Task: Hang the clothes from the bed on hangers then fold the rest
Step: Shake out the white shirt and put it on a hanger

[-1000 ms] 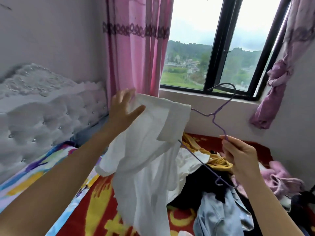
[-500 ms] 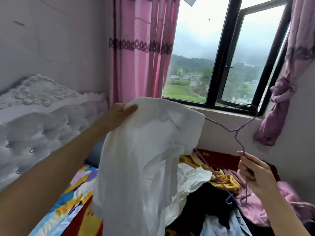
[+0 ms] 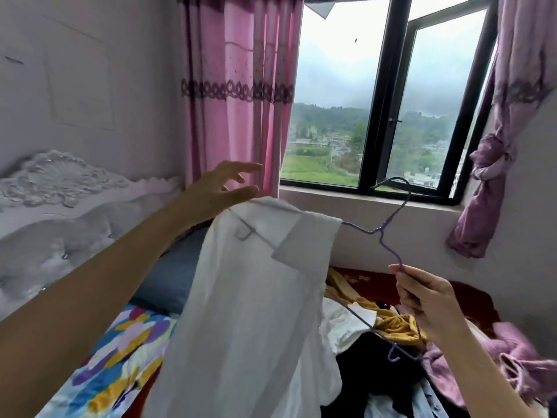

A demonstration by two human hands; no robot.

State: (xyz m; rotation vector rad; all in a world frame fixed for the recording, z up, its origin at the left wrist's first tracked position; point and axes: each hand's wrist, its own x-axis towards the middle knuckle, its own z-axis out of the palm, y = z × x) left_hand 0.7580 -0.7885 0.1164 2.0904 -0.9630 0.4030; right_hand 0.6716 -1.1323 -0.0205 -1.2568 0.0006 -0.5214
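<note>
Up at the shirt's top edge, the left hand [image 3: 220, 188] is spread, its fingers straight and apart. Its thumb lies just over the shoulder of the white shirt [image 3: 256, 297], and whether it touches the cloth I cannot tell. Just beyond those fingertips hangs the pink curtain [image 3: 238, 101], so little room is left on that far side. The right hand [image 3: 428, 300] has its fingers curled tight round one sloping arm of the purple wire hanger [image 3: 380, 231]. From that grip the wire climbs to a twisted neck, and the hook ends close to the window sill [image 3: 331, 197] and the black window frame [image 3: 378, 116]. The hanger's far end sits inside the shirt's shoulder, below the left thumb, its bent corner showing through the fabric. The shirt hangs from it, collar folded over, its hem out of view at the bottom edge. Between the two hands there is open air above the bed. Under the right fingers the hanger's lower corner hangs just above a pile of clothes [image 3: 394, 324] in yellow, white, black and purple. Below the left forearm lie a grey pillow [image 3: 168, 279] and the patterned bedspread [image 3: 120, 357], with the white headboard [image 3: 60, 206] beside them.
</note>
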